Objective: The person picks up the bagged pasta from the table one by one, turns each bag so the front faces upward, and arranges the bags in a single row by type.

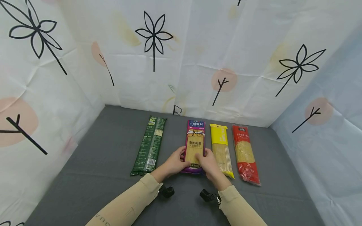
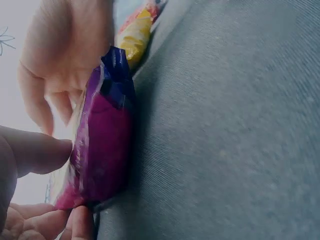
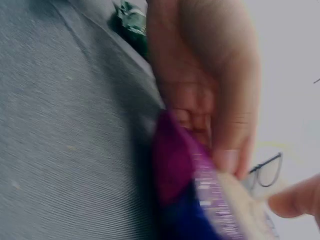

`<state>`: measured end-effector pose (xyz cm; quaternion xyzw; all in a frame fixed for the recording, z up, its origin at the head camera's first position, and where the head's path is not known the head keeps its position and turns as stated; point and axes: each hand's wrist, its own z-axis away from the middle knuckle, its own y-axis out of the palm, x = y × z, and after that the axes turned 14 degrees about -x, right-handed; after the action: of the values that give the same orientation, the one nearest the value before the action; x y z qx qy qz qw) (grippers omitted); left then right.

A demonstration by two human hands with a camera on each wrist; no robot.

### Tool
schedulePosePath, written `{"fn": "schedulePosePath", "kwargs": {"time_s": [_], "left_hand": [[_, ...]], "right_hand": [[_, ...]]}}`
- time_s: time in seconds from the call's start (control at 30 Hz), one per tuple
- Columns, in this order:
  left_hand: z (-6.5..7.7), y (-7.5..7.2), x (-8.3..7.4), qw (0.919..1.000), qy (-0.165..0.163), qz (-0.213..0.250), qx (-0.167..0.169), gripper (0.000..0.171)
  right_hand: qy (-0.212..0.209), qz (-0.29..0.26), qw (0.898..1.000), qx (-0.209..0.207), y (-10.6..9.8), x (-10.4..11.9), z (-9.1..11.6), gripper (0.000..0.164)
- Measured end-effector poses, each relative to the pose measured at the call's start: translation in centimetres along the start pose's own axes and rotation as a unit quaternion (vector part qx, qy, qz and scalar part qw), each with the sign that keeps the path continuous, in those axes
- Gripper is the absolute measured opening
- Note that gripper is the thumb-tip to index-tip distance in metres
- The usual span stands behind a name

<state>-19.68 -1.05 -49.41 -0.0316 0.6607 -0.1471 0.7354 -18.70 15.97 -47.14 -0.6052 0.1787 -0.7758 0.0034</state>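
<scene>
A purple and blue packet of pasta with a clear window lies on the grey cloth between both hands. My left hand holds its lower left edge, thumb on the top face and fingers against the side. Opposite, my right hand holds the lower right edge, its thumb over the window; its other fingertips are mostly hidden. The packet's purple end faces me and rests on the cloth in the left wrist view.
A long green packet lies to the left. Right of the hands are a yellow packet of pasta and, farther right, a red packet. Patterned white cloth hangs around the back and sides of the grey surface.
</scene>
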Motion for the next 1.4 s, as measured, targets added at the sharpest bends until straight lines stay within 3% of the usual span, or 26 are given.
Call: {"fn": "schedulePosePath", "kwargs": {"time_s": [0.1, 0.2, 0.3, 0.57, 0.83, 1.1, 1.23, 1.4], "left_hand": [[0.2, -0.2, 0.2, 0.9998, 0.005, -0.015, 0.009, 0.075], [0.7, -0.6, 0.4, 0.9988, 0.007, -0.044, 0.021, 0.077], [1.1, -0.9, 0.7, 0.9977, 0.007, -0.062, 0.028, 0.077], [1.1, -1.1, 1.4, 0.9965, 0.018, -0.079, 0.023, 0.077], [1.2, -0.3, 1.6, 0.9925, 0.060, -0.104, 0.019, 0.078], [2.2, -0.7, 1.3, 0.9899, 0.071, -0.119, 0.031, 0.063], [2.2, -2.2, 1.2, 0.9937, 0.060, -0.085, 0.043, 0.054], [2.1, -4.8, 1.5, 0.9965, 0.066, -0.047, 0.021, 0.046]], "right_hand": [[-0.037, 0.063, 0.997, 0.017, -0.2, 0.2, -0.1, 0.047], [-0.078, 0.128, 0.988, 0.035, -0.3, 0.0, -0.4, 0.050], [-0.102, 0.157, 0.981, 0.044, -0.3, -0.3, -0.8, 0.048], [-0.088, 0.182, 0.978, 0.047, -0.2, -0.5, -1.1, 0.056], [-0.109, 0.149, 0.982, 0.039, -0.8, -1.0, -0.8, 0.050], [-0.172, 0.209, 0.963, -0.006, -0.7, -1.1, 0.3, 0.058], [-0.186, 0.223, 0.955, -0.058, -0.4, -0.7, 0.8, 0.064], [-0.239, 0.207, 0.944, -0.098, 0.5, 0.3, 1.3, 0.059]]}}
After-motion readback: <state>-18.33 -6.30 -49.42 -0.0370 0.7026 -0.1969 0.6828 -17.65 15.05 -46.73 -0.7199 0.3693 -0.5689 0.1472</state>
